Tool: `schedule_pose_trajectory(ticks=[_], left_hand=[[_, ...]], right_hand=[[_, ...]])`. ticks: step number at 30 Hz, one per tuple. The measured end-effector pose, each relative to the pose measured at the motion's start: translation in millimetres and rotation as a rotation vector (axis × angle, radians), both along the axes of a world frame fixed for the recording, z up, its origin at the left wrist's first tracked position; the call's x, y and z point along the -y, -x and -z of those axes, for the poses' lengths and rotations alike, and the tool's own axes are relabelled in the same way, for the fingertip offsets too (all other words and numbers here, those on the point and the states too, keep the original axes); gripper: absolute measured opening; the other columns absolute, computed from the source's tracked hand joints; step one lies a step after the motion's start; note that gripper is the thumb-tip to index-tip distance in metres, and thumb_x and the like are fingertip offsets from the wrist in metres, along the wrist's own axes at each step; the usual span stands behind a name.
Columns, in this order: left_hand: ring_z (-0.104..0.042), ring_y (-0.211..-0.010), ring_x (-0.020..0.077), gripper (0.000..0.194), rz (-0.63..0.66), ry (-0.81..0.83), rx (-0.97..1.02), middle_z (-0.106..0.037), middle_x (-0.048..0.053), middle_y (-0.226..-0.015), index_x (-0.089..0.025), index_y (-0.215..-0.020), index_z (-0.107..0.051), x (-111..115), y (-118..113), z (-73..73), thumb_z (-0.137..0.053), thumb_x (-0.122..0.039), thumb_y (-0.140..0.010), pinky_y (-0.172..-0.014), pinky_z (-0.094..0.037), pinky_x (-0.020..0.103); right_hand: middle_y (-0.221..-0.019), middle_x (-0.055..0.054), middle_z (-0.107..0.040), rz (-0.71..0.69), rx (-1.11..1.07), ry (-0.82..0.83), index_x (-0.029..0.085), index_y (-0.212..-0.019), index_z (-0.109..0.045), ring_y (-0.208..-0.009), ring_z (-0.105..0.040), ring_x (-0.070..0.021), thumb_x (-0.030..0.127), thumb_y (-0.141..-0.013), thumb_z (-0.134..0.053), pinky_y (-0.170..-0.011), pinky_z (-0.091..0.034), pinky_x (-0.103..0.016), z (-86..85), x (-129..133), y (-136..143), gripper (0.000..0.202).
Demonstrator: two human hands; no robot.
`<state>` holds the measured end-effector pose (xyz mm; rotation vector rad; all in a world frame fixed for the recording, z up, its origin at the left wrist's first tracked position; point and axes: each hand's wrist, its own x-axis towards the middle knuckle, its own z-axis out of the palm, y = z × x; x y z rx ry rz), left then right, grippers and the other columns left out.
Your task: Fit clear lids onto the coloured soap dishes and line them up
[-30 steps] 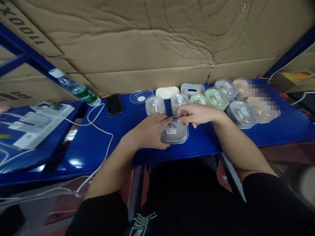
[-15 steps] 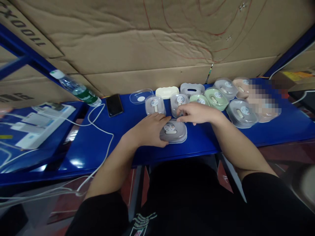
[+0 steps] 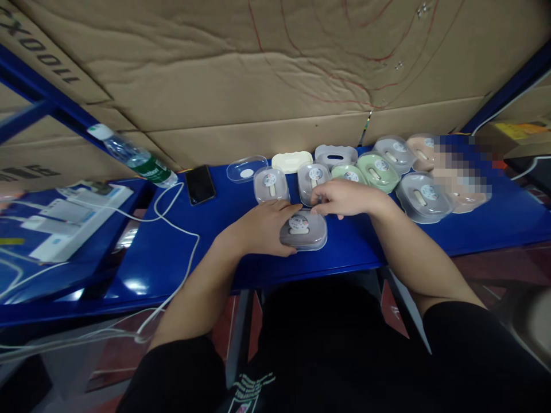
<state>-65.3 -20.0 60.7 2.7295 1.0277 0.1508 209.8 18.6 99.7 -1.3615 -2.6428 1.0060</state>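
A grey soap box (image 3: 310, 236) with a clear lid and a round sticker lies near the front edge of the blue table. My left hand (image 3: 269, 226) is wrapped round its left side, thumb at the near edge and fingers along the far edge. At the box's far right corner, the curled fingertips of my right hand (image 3: 344, 198) touch the lid edge; part of the grip is hidden. Just behind are two more grey soap boxes (image 3: 270, 186) with lids. Farther back lie a loose clear lid (image 3: 247, 170), a cream soap dish (image 3: 293, 162) and a grey dish (image 3: 336, 155).
Green soap boxes (image 3: 379, 174), grey ones (image 3: 424, 198) and peach ones (image 3: 422, 150) crowd the right side. On the left are a black phone (image 3: 200, 184), a water bottle (image 3: 142, 160), a white cable (image 3: 189, 232) and a power strip (image 3: 81, 221). Cardboard (image 3: 232, 92) stands behind.
Almost nothing differs. Both hands keep their places at the grey soap box, with only a very slight shift of the fingers and the view.
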Motion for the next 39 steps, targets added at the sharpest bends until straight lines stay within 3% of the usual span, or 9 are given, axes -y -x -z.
schedule_pose_trajectory(ticks=[6, 10, 16, 21, 26, 29, 32, 36, 39], left_hand=[[-0.068, -0.143, 0.0462, 0.105, -0.045, 0.095, -0.030, -0.071, 0.021, -0.156, -0.020, -0.162, -0.059, 0.3, 0.3, -6.3, -0.094, -0.064, -0.073, -0.122, -0.054, 0.061], [-0.063, -0.151, 0.0459, 0.117, -0.075, 0.168, -0.099, -0.066, 0.019, -0.164, -0.022, -0.165, -0.057, 3.3, 1.3, -16.3, -0.100, -0.069, -0.067, -0.125, -0.050, 0.056], [-0.055, -0.159, 0.0445, 0.131, -0.124, 0.251, -0.228, -0.060, 0.016, -0.172, -0.026, -0.174, -0.048, 8.7, 7.2, -31.4, -0.107, -0.057, -0.061, -0.129, -0.045, 0.052], [-0.053, -0.161, 0.0435, 0.127, -0.207, 0.277, -0.263, -0.057, 0.011, -0.175, -0.030, -0.175, -0.047, 2.3, 25.0, -35.8, -0.105, -0.051, -0.064, -0.129, -0.045, 0.051], [-0.058, -0.157, 0.0406, 0.119, -0.292, 0.311, -0.228, -0.058, 0.009, -0.176, -0.033, -0.174, -0.051, -13.0, 52.7, -35.7, -0.099, -0.054, -0.067, -0.128, -0.044, 0.048], [-0.063, -0.152, 0.0391, 0.111, -0.308, 0.340, -0.150, -0.064, 0.007, -0.170, -0.036, -0.169, -0.059, -20.4, 64.8, -34.7, -0.098, -0.055, -0.066, -0.125, -0.048, 0.046], [-0.067, -0.148, 0.0361, 0.096, -0.289, 0.392, -0.012, -0.070, 0.004, -0.164, -0.038, -0.158, -0.070, -27.6, 73.2, -32.1, -0.097, -0.052, -0.067, -0.124, -0.049, 0.045], [-0.064, -0.154, 0.0347, 0.068, -0.255, 0.416, 0.123, -0.071, 0.002, -0.163, -0.039, -0.136, -0.084, -40.4, 86.5, -26.3, -0.096, -0.049, -0.070, -0.130, -0.045, 0.047], [-0.066, -0.150, 0.0350, 0.069, -0.326, 0.423, 0.170, -0.074, 0.004, -0.159, -0.036, -0.137, -0.084, -48.8, 99.6, -21.6, -0.096, -0.047, -0.070, -0.126, -0.049, 0.047]], right_hand=[[-0.080, 0.001, -0.079, -0.021, -0.008, -0.004, 0.020, -0.102, -0.074, -0.052, -0.069, -0.0131, 0.037, -0.103, -0.070, -0.067, -0.049, -0.031, 2.5, 0.2, 1.9, 0.018], [-0.085, -0.001, -0.082, -0.051, -0.020, 0.020, 0.019, -0.101, -0.074, -0.052, -0.068, -0.0124, 0.038, -0.105, -0.069, -0.065, -0.049, -0.030, 5.1, 1.2, 6.5, 0.020], [-0.086, -0.001, -0.081, -0.093, -0.046, 0.029, 0.019, -0.102, -0.075, -0.054, -0.069, -0.0127, 0.045, -0.107, -0.067, -0.067, -0.050, -0.032, 12.4, 1.7, 13.0, 0.027], [-0.078, 0.000, -0.078, -0.088, -0.022, 0.015, 0.019, -0.116, -0.077, -0.056, -0.070, -0.0153, 0.045, -0.105, -0.072, -0.069, -0.050, -0.033, 16.1, 0.3, 11.9, 0.029], [-0.092, -0.003, -0.083, -0.081, -0.043, -0.004, 0.017, -0.128, -0.077, -0.057, -0.070, -0.0147, 0.045, -0.104, -0.075, -0.070, -0.051, -0.033, 16.1, 1.6, 11.6, 0.036], [-0.106, -0.006, -0.087, -0.090, -0.120, -0.051, 0.018, -0.147, -0.072, -0.074, -0.077, -0.0186, 0.040, -0.104, -0.077, -0.077, -0.055, -0.033, 19.0, 3.4, 14.7, 0.049], [-0.125, -0.009, -0.087, -0.149, -0.178, -0.126, 0.023, -0.164, -0.063, -0.106, -0.082, -0.0264, 0.036, -0.101, -0.081, -0.094, -0.059, -0.038, 27.7, 5.4, 20.3, 0.066], [-0.151, -0.013, -0.079, -0.233, -0.201, -0.187, 0.026, -0.169, -0.060, -0.135, -0.076, -0.0326, 0.035, -0.102, -0.081, -0.116, -0.058, -0.048, 40.0, 10.2, 30.1, 0.071], [-0.167, -0.014, -0.067, -0.278, -0.242, -0.200, 0.025, -0.169, -0.060, -0.148, -0.070, -0.0334, 0.033, -0.103, -0.080, -0.125, -0.055, -0.049, 42.9, 15.1, 36.0, 0.070]])
